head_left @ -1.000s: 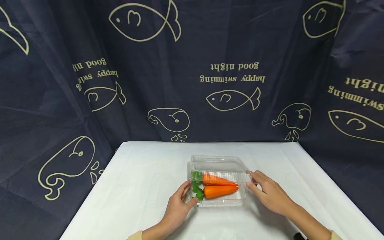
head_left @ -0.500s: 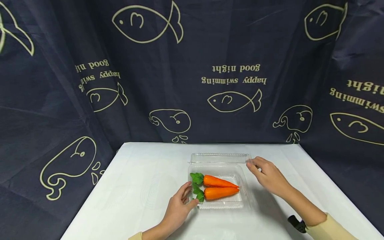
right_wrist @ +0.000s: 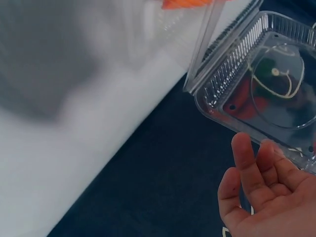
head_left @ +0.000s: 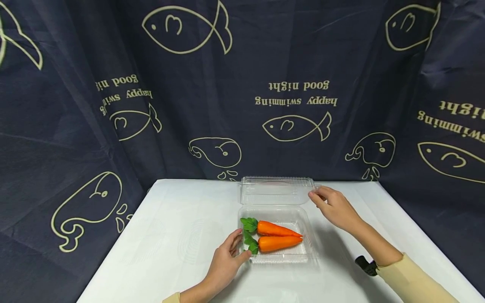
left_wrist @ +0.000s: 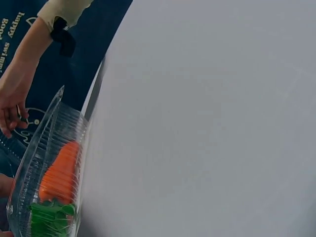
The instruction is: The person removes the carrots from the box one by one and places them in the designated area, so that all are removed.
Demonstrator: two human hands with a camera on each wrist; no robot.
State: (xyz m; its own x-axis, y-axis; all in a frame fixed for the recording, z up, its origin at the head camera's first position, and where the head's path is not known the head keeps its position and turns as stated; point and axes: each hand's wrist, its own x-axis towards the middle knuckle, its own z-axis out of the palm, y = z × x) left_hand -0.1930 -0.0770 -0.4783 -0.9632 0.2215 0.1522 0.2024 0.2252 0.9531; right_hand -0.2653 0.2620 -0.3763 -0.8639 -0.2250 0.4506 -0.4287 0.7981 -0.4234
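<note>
A clear plastic clamshell container (head_left: 308,246) stands on the white table with its hinged lid (head_left: 274,191) raised at the back. Two orange carrots (head_left: 278,243) with green leafy tops lie side by side in its base, leaves to the left. My left hand (head_left: 224,261) holds the base's front left corner, thumb at the front and fingers along the left side. At the lid's right edge, my right hand (head_left: 335,206) pinches the rim. In the right wrist view, the right hand's other fingers (right_wrist: 244,155) extend beside the lid (right_wrist: 276,74). Only fragments of my left hand show in the left wrist view.
The white table (head_left: 182,214) ends just behind the lid. A dark blue curtain (head_left: 242,92) with fish drawings and lettering hangs behind and at both sides. A black band (head_left: 366,266) sits on my right wrist.
My right hand has moved up and back with the lid, swinging it from partly over the carrots to raised behind the base. My left hand has stayed at the container's corner.
</note>
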